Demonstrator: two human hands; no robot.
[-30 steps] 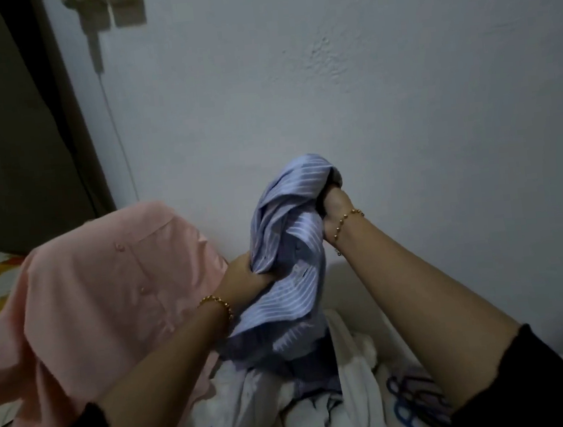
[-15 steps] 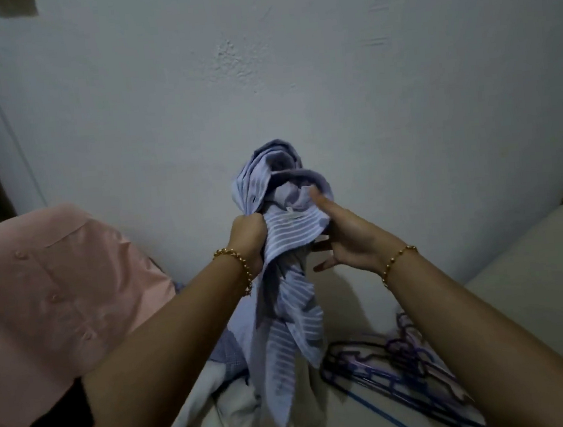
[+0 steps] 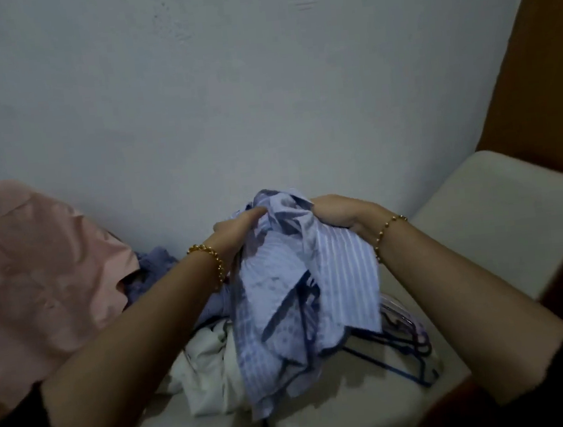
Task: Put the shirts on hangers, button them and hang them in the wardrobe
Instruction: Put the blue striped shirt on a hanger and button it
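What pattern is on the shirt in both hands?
Pale blue with thin white stripes on the shirt, clearest in the head view.

Right of the striped shirt (image 3: 300, 280), the pale cushion top (image 3: 481, 228) is lying open, so a hand could be passing there freely. Directly beneath the striped shirt, blue hangers (image 3: 399, 343) and a white garment (image 3: 212, 364) are crowding the surface. Left of it a pink shirt (image 3: 31, 272) is bulking up, and behind it the wall (image 3: 262, 94) is closing off the far side.

Single head-worn view, tilted forward-down, close above left hand (image 3: 237, 228) and right hand (image 3: 338, 213); wall (image 3: 260, 77) straight ahead.
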